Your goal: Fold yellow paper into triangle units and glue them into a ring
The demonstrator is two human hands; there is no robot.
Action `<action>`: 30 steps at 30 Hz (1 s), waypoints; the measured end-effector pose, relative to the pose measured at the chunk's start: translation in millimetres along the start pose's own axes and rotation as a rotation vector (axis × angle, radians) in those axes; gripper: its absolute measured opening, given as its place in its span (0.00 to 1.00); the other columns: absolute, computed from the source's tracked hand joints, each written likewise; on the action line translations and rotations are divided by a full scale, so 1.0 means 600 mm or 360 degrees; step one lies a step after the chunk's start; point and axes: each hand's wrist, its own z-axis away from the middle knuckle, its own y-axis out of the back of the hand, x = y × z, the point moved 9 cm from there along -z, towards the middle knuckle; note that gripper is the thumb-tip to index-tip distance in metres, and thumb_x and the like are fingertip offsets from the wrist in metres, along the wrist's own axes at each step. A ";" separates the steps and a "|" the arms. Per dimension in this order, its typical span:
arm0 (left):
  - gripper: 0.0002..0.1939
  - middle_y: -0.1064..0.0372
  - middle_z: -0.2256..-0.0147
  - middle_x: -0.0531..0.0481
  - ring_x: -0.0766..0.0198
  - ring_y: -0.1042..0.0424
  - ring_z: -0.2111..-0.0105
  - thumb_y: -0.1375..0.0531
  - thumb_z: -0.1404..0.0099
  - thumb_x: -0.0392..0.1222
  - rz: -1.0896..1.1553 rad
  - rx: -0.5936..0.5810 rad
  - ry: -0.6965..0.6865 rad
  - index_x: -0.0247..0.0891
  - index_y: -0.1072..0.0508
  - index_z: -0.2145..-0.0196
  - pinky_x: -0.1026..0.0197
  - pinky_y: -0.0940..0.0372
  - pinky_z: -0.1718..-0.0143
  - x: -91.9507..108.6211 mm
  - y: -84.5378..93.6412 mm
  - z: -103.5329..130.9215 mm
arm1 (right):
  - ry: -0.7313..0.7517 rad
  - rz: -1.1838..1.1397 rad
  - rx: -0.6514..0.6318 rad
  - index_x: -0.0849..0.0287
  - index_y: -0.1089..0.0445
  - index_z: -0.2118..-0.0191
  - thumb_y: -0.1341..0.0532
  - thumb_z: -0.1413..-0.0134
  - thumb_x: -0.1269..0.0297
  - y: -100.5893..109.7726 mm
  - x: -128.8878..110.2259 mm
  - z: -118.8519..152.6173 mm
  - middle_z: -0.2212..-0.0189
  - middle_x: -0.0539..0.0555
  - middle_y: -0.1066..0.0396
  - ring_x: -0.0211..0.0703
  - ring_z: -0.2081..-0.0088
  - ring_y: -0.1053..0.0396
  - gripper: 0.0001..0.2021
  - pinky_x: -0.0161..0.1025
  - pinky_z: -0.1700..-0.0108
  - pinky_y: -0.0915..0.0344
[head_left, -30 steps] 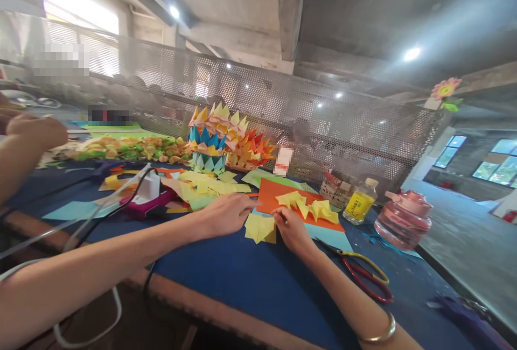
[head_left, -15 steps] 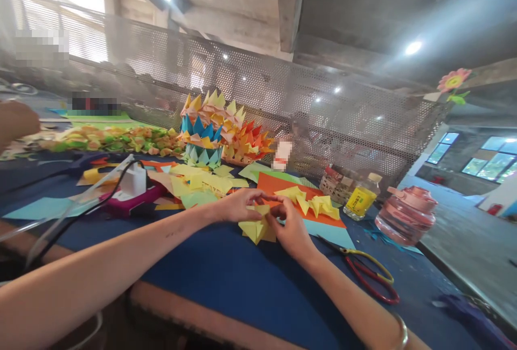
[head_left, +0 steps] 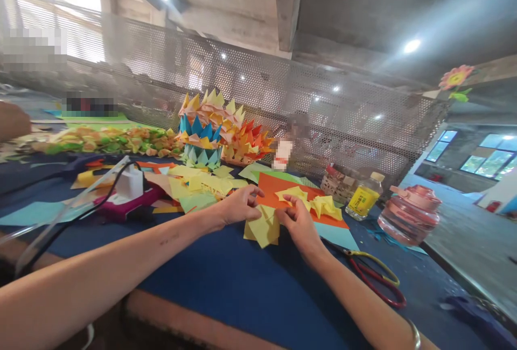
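A yellow folded paper lies between my hands over the blue table. My left hand is at its upper left, with thumb and fingers apart and a fingertip close to the paper's top corner. On the right side, my right hand has its thumb and fingers curled near the paper's edge; what is between them, if anything, is too small to tell. Behind them, yellow folded pieces rest on an orange sheet.
Scissors, a yellow-labelled bottle and a pink bottle stand or lie to the right. Folded paper crowns are behind. A power strip with cables is left, and another person's hand is far left.
My hands have moved apart from each other, and the fingers of my left hand have opened. More of the yellow paper between them now shows.
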 end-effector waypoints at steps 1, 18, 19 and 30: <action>0.24 0.42 0.82 0.62 0.72 0.43 0.82 0.42 0.55 0.30 -0.0038 -0.0067 0.0007 0.32 0.37 0.57 0.68 0.51 0.80 -0.001 -0.007 0.002 | -0.0019 -0.0010 0.0017 0.58 0.45 0.52 0.40 0.51 0.56 0.004 0.003 -0.001 0.77 0.45 0.36 0.40 0.74 0.35 0.22 0.37 0.70 0.40; 0.21 0.35 0.53 0.45 0.58 0.37 0.51 0.51 0.43 0.23 -0.1590 -0.0274 -0.1289 0.38 0.32 0.56 0.54 0.42 0.47 0.110 -0.058 0.087 | -0.0055 0.0014 -0.0157 0.59 0.43 0.53 0.41 0.53 0.58 -0.007 0.013 -0.002 0.81 0.43 0.35 0.35 0.81 0.41 0.21 0.33 0.77 0.46; 0.19 0.33 0.54 0.45 0.58 0.36 0.52 0.52 0.42 0.23 -0.1614 -0.0310 -0.1337 0.37 0.31 0.57 0.55 0.40 0.49 0.109 -0.062 0.093 | -0.0042 0.0055 -0.0199 0.59 0.42 0.53 0.41 0.51 0.58 -0.010 0.010 -0.001 0.80 0.44 0.34 0.35 0.80 0.40 0.20 0.34 0.76 0.45; 0.13 0.31 0.71 0.47 0.63 0.31 0.69 0.52 0.42 0.26 -0.1657 -0.0154 -0.1035 0.34 0.29 0.70 0.63 0.37 0.67 0.063 -0.044 0.092 | 0.0581 0.0710 -0.0457 0.55 0.31 0.62 0.40 0.46 0.56 -0.026 -0.060 0.023 0.61 0.52 0.31 0.45 0.56 0.34 0.10 0.42 0.52 0.40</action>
